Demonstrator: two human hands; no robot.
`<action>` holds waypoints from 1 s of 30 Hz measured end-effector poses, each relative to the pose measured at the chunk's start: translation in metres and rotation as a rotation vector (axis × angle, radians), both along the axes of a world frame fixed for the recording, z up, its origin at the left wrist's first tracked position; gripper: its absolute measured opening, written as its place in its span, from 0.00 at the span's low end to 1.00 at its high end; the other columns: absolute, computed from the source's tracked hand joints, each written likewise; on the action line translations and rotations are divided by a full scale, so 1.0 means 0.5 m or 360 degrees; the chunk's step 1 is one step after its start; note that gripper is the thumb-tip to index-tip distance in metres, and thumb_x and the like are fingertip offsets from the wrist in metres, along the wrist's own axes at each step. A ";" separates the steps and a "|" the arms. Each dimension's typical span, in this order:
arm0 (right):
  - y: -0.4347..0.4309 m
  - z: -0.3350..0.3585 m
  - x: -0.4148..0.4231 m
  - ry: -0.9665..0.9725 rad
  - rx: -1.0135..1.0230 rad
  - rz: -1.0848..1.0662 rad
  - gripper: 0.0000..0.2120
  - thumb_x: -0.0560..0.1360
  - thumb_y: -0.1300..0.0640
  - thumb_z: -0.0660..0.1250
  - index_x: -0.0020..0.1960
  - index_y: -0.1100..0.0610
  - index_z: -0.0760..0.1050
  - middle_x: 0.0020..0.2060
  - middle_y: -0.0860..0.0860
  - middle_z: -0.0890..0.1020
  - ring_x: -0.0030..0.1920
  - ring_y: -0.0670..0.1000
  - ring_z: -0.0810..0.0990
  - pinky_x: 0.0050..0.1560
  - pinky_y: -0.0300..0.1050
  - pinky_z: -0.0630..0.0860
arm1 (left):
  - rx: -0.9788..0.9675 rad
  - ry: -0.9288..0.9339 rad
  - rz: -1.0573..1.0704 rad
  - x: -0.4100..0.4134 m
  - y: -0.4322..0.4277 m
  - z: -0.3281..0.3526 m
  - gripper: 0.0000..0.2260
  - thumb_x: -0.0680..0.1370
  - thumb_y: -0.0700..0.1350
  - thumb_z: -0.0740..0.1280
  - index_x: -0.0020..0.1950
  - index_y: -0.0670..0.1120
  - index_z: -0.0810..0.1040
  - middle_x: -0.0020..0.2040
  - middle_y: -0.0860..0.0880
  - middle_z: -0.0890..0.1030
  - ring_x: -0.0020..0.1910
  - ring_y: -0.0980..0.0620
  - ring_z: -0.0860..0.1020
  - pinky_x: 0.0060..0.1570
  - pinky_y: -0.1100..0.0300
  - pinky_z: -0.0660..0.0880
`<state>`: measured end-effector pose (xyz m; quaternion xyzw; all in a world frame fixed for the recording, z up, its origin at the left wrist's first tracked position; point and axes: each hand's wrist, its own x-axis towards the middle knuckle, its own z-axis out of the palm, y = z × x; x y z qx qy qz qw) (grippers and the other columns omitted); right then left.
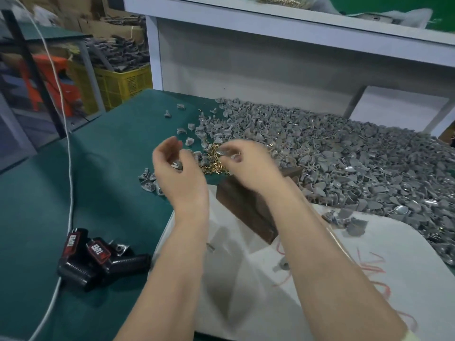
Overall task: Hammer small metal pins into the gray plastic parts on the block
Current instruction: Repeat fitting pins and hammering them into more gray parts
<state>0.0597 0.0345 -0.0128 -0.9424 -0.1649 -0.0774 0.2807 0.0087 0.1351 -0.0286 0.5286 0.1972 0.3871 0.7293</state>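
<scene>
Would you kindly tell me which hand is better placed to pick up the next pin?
Probably the right. The right hand has its fingertips just above the brass pins, while the left hand holds a gray part.

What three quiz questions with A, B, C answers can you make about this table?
1. Where are the gold pins? A in a jar; B on the green mat by the block; C on a plate.
2. What colour is the crate? A blue; B yellow; C pink.
3. What is the left hand doing? A gripping a hammer; B lying flat; C holding a gray part.
Answers: B, they glitter on the mat; B, yellow mesh walls; C, a part sits between its fingers.
</scene>
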 end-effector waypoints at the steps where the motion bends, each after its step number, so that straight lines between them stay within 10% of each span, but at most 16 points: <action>1: 0.036 -0.010 -0.012 0.0106 -0.0092 0.0255 0.07 0.76 0.54 0.65 0.52 0.47 0.78 0.48 0.49 0.81 0.47 0.48 0.79 0.50 0.46 0.75 | 0.0034 -0.0018 0.0030 -0.001 0.000 0.001 0.11 0.77 0.35 0.60 0.52 0.51 0.72 0.46 0.59 0.76 0.48 0.61 0.75 0.48 0.73 0.70; 4: 0.113 -0.035 -0.015 0.0328 -0.0472 0.0517 0.10 0.77 0.57 0.60 0.54 0.54 0.78 0.50 0.54 0.82 0.50 0.56 0.79 0.51 0.50 0.76 | 0.0119 -0.0062 0.0104 -0.004 0.000 0.003 0.11 0.76 0.34 0.60 0.52 0.50 0.73 0.47 0.58 0.76 0.49 0.60 0.75 0.52 0.71 0.70; 7: 0.138 -0.041 -0.014 0.0691 0.0193 0.0403 0.12 0.80 0.58 0.55 0.57 0.60 0.75 0.45 0.53 0.79 0.45 0.52 0.77 0.49 0.38 0.78 | 0.0122 -0.0064 0.0113 -0.003 0.000 0.005 0.11 0.76 0.34 0.60 0.52 0.49 0.73 0.47 0.57 0.76 0.50 0.59 0.75 0.49 0.73 0.70; 10: 0.132 -0.046 -0.022 0.0464 0.0102 0.0444 0.12 0.81 0.57 0.54 0.40 0.50 0.68 0.35 0.46 0.72 0.34 0.43 0.71 0.30 0.30 0.72 | 0.0134 -0.0056 0.0101 -0.002 -0.003 0.005 0.11 0.76 0.34 0.60 0.52 0.49 0.73 0.47 0.58 0.76 0.49 0.60 0.75 0.44 0.76 0.68; 15: 0.124 -0.016 -0.008 0.0119 -0.0280 0.0407 0.07 0.76 0.60 0.61 0.40 0.54 0.74 0.41 0.53 0.79 0.44 0.52 0.75 0.43 0.43 0.67 | 0.0162 0.0008 0.0019 0.002 0.000 -0.003 0.12 0.76 0.35 0.60 0.53 0.50 0.72 0.52 0.54 0.76 0.52 0.58 0.74 0.50 0.72 0.69; 20: 0.040 0.016 -0.013 0.0271 0.0782 0.0102 0.09 0.78 0.63 0.62 0.56 0.58 0.78 0.42 0.52 0.81 0.39 0.47 0.78 0.45 0.42 0.76 | 0.0434 0.0161 -0.0361 0.002 -0.009 -0.009 0.13 0.79 0.41 0.62 0.60 0.54 0.74 0.61 0.51 0.73 0.50 0.62 0.75 0.53 0.66 0.72; 30: -0.060 0.026 -0.058 0.0599 0.1360 0.0000 0.05 0.78 0.67 0.61 0.46 0.60 0.72 0.35 0.54 0.78 0.30 0.47 0.76 0.36 0.38 0.78 | 0.0675 0.0117 -0.0896 -0.006 -0.038 -0.007 0.13 0.77 0.39 0.66 0.61 0.49 0.76 0.50 0.48 0.82 0.51 0.54 0.79 0.56 0.62 0.74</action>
